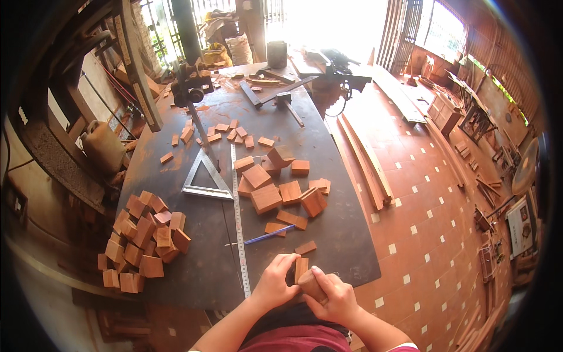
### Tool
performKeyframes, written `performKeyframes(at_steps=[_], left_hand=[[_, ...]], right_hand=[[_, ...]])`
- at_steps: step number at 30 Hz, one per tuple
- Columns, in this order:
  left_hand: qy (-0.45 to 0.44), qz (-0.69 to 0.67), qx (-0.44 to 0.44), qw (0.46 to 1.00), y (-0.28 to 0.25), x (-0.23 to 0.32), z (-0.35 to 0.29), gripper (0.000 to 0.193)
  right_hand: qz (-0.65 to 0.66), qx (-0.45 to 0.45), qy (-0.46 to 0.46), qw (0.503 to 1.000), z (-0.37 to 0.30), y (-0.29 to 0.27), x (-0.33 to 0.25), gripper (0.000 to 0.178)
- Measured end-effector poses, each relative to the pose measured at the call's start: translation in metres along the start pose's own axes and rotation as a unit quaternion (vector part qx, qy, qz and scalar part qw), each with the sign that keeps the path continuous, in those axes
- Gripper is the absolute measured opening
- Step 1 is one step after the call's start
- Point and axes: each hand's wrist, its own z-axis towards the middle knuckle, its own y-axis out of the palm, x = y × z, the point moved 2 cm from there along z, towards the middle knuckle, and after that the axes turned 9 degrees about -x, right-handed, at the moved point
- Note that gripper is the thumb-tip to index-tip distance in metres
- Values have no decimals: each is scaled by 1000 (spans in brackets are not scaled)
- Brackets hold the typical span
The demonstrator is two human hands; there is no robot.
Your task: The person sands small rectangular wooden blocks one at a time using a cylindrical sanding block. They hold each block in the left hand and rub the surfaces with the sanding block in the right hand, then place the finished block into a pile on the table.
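At the near edge of the dark table, my left hand (274,283) is closed around a small flat wooden block (301,267), its narrow side up. Close beside it, my right hand (338,298) grips a thicker wooden piece with a rounded end (311,285). The two pieces nearly meet; whether they touch I cannot tell. Just beyond my hands lies a small wood offcut (305,247). A blue pen (270,234) lies slanted beside a long steel ruler (238,220). Farther up are a pile of larger wooden blocks (266,198) and a metal triangle square (226,194).
A heap of wooden blocks (141,234) sits at the table's left edge. A machine's blade guide (192,88) stands over the table (193,264). Small offcuts (239,132) and metal bars (250,94) lie farther off. Long boards (366,164) rest on the tiled floor to the right.
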Motion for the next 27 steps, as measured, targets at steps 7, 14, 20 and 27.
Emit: performKeyframes(at_steps=[7, 14, 20, 27], left_hand=[[-12, 4, 7, 1000, -1, 3, -1, 69], [0, 7, -7, 1000, -1, 4, 4, 69], [-6, 13, 14, 1000, -1, 5, 2, 64], [-28, -8, 23, 999, 2, 2, 5, 60]], right_hand=[[28, 63, 42, 997, 31, 7, 13, 78], [44, 25, -2, 999, 10, -3, 12, 77], [77, 65, 3, 995, 26, 6, 19, 74], [69, 0, -20, 997, 7, 0, 3, 75]])
